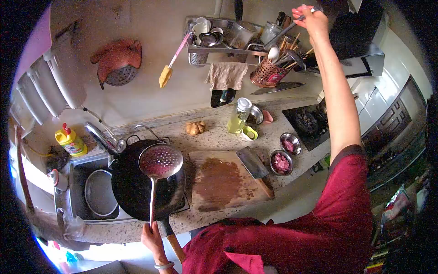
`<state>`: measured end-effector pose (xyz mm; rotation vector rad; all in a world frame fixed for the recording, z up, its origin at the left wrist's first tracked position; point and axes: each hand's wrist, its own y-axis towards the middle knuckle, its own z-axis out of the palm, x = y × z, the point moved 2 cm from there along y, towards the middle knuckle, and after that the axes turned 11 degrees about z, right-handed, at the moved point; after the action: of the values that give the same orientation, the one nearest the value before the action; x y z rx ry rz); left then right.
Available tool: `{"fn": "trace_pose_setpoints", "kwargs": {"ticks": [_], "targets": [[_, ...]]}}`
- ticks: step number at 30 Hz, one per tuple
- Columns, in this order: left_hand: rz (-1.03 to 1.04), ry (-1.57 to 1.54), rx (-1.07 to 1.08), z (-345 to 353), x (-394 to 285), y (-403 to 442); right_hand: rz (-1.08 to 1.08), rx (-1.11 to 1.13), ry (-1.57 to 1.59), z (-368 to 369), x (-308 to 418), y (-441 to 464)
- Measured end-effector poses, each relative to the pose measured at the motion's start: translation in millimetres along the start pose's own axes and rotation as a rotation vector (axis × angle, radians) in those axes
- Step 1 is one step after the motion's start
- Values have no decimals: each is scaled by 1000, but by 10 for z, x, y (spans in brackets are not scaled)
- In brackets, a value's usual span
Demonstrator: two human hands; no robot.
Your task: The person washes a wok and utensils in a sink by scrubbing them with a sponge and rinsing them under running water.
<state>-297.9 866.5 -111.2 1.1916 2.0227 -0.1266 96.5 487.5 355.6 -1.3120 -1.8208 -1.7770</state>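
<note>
My left hand (153,237) is closed round the handle of a perforated skimmer (161,160), whose round head lies over a black wok (132,192). High at the upper right, my right hand (311,21) grips the handle of a long metal utensil (287,32). That utensil slants down left to the wall rack (232,48), near a red utensil basket (268,74); its lower end is hard to make out. A cleaver (253,163) rests on the wet wooden cutting board (223,182), and two metal bowls of meat (280,163) (289,144) stand right of it.
At the left is a sink (82,192) with a yellow bottle (71,141) behind it. A glass jug (239,116), ginger (195,128) and a small green dish (249,133) stand behind the board. The stove (308,128) is at the right, below a range hood (353,64).
</note>
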Motion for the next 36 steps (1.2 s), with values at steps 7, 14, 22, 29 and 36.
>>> {"fn": "trace_pose_setpoints", "kwargs": {"ticks": [7,14,22,29,36], "targets": [[17,-47,66,-32,-130,167,146,-65,-84,-176,-398,338],[-20,-120,49,29,-155,193,335,-70,-40,-210,-931,590],[-43,-102,100,23,-139,173,560,387,-354,-214,-1722,679],[-277,-295,178,121,58,71,386,794,-177,-578,-1222,351],[-434,-687,333,58,-205,166,102,257,-511,-1091,-959,155]]}}
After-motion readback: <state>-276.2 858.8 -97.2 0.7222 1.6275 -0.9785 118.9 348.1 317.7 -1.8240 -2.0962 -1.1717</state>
